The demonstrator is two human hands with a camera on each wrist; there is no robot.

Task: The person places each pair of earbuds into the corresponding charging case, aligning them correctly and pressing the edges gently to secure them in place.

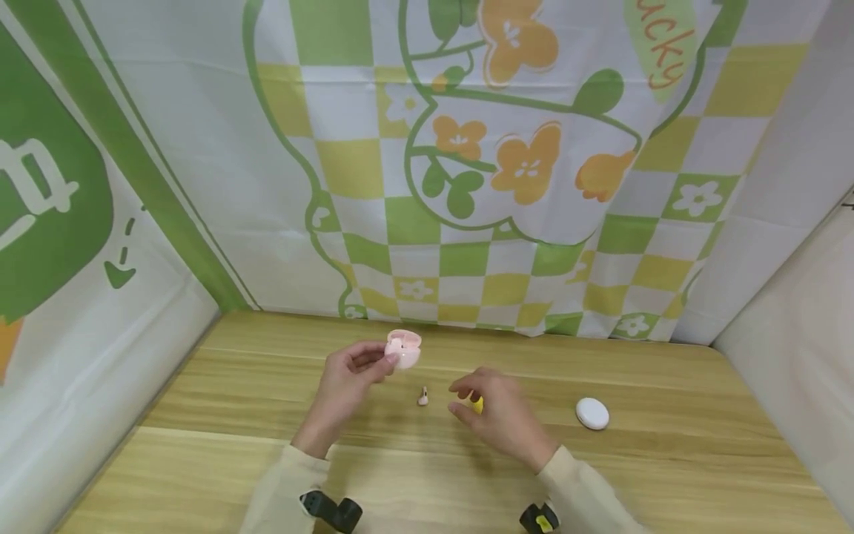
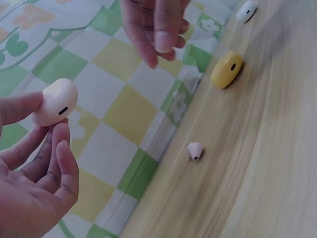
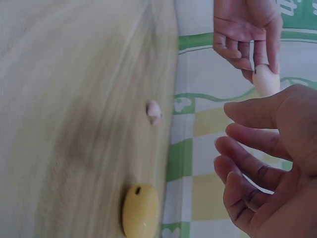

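My left hand (image 1: 347, 378) pinches a pale pink earbud case (image 1: 403, 354) between thumb and fingers, above the table. Its lid stands up, and a whitish-pink earbud top shows inside in the head view. A dark port slot is visible on the case (image 2: 58, 102) in the left wrist view. One loose pink earbud (image 1: 423, 397) lies on the wood between the hands. Fingers loosely bent and holding nothing, my right hand (image 1: 497, 411) hovers to the right of that earbud. Beneath it sits a yellow case (image 2: 227, 69), mostly hidden by the hand in the head view.
A round white case (image 1: 592, 414) lies on the wooden table (image 1: 667, 460) to the right of my right hand. Behind the table's back edge hangs a checkered, flowered cloth (image 1: 467, 259). Pale cloth walls flank both sides.
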